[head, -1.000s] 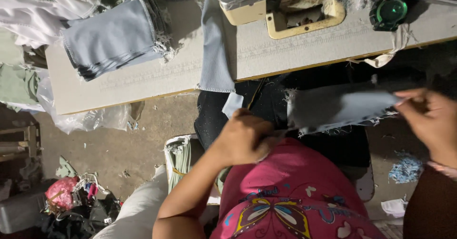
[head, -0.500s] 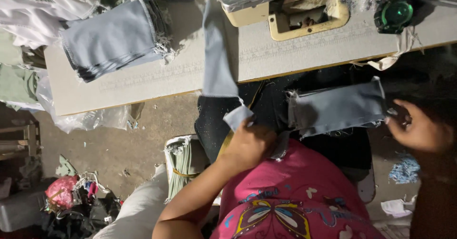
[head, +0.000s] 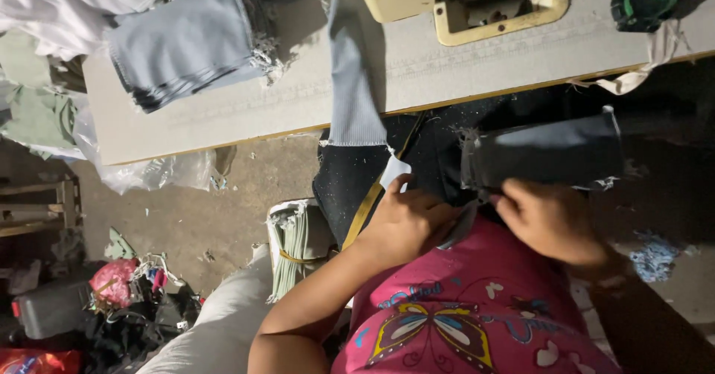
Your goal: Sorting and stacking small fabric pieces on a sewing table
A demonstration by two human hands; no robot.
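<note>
Folded grey cloth (head: 547, 151): in your lap, below the tabletop (head: 298, 98) edge.
Right hand (head: 547, 221): curled, pinching the cloth's lower edge.
Left hand (head: 406, 225): closed on a small cloth piece (head: 395, 171), wrist bent.
Nearby: grey strip (head: 354, 76) hanging over the edge.

Pink shirt (head: 477, 307), butterfly print, bare forearms, no sleeves.

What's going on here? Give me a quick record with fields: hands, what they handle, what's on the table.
Left hand: on a small grey fabric piece at the lap
Right hand: at the edge of a folded grey cloth piece
Table: grey fabric strip hanging over its front edge, stack of blue-grey cut pieces, sewing machine base
Floor: bundle of pale green pieces
</note>
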